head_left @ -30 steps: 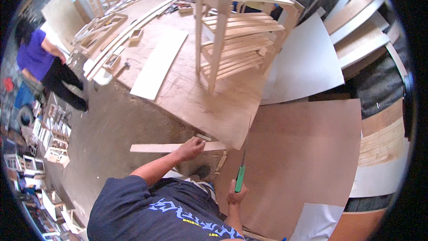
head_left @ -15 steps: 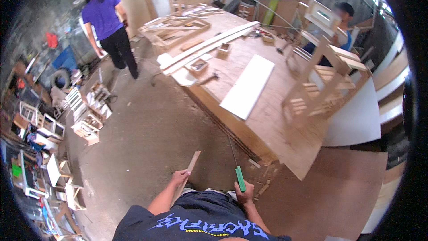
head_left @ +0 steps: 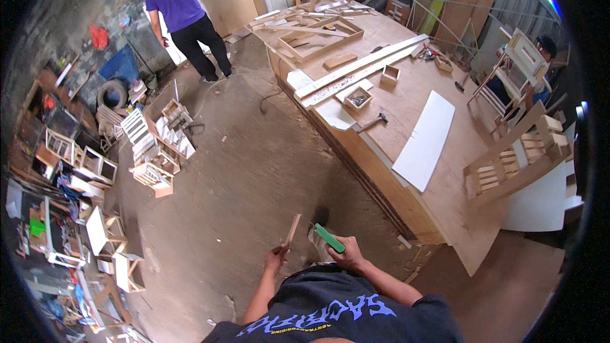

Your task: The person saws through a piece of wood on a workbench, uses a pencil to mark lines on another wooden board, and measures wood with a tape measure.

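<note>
My left hand point(head_left: 275, 258) is closed round a short wooden strip point(head_left: 293, 229), which points up and away from me. Close by on the right, my right hand point(head_left: 350, 255) grips a green-handled saw point(head_left: 328, 237). Its handle slants up to the left; the blade can hardly be made out now. The strip and the saw handle are a small gap apart, both in front of my body and over the concrete floor, left of the workbench.
A large workbench point(head_left: 375, 126) spans the right, bearing a white board point(head_left: 427, 140), a hammer point(head_left: 373, 122), small boxes and wooden frames. Small wooden furniture pieces point(head_left: 152, 178) crowd the left. One person in purple point(head_left: 180, 3) stands at the back; another sits behind a chair point(head_left: 518, 67), far right.
My view has swung left, so the bench sits further right. Both hands have come closer together. The saw handle has tipped leftward, and its long thin blade, visible before, hardly shows.
</note>
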Tool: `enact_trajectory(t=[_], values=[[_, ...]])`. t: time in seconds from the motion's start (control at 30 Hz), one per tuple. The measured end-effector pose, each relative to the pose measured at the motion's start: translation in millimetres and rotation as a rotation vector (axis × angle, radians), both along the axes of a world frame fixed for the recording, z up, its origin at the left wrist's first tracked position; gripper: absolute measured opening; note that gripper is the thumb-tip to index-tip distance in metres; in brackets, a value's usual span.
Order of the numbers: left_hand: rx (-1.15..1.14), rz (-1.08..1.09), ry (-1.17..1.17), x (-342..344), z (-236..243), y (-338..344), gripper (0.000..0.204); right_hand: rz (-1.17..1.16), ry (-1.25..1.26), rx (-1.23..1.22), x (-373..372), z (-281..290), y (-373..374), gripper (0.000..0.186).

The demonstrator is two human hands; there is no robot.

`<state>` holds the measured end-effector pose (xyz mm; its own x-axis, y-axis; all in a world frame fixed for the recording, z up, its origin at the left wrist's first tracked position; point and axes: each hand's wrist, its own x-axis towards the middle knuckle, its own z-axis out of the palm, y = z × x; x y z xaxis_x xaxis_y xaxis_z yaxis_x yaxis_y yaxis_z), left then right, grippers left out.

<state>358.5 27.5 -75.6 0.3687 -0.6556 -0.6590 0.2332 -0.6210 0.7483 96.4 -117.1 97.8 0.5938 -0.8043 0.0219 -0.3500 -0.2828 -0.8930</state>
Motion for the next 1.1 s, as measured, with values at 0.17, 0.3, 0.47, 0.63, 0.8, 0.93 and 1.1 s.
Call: enact_trajectory(t=[0.17, 0.3, 0.47, 0.63, 0.8, 0.93, 1.1], values=[[0.034, 0.009, -0.109, 84, 20, -65, 0.048, 0.01, -0.078, 0.015, 95, -27, -84, 0.02], [0.059, -0.055, -0.234, 160, 34, -122, 0.05, -0.015, -0.066, 0.088, 171, -11, -181, 0.019], [0.07, -0.058, -0.312, 247, 44, -212, 0.05, -0.166, -0.188, -0.081, 254, -12, -274, 0.024], [-0.035, -0.109, -0.269, 300, 73, -336, 0.057, -0.384, -0.138, -0.149, 301, -2, -332, 0.024], [-0.056, -0.233, -0.277, 361, 63, -442, 0.055, -0.536, -0.008, -0.187, 338, -24, -402, 0.017], [-0.19, -0.312, -0.328, 419, 46, -540, 0.055, -0.709, -0.014, -0.267, 397, -1, -463, 0.021], [-0.28, -0.552, -0.462, 459, 112, -651, 0.054, -0.837, 0.209, -0.282, 449, -26, -535, 0.026]])
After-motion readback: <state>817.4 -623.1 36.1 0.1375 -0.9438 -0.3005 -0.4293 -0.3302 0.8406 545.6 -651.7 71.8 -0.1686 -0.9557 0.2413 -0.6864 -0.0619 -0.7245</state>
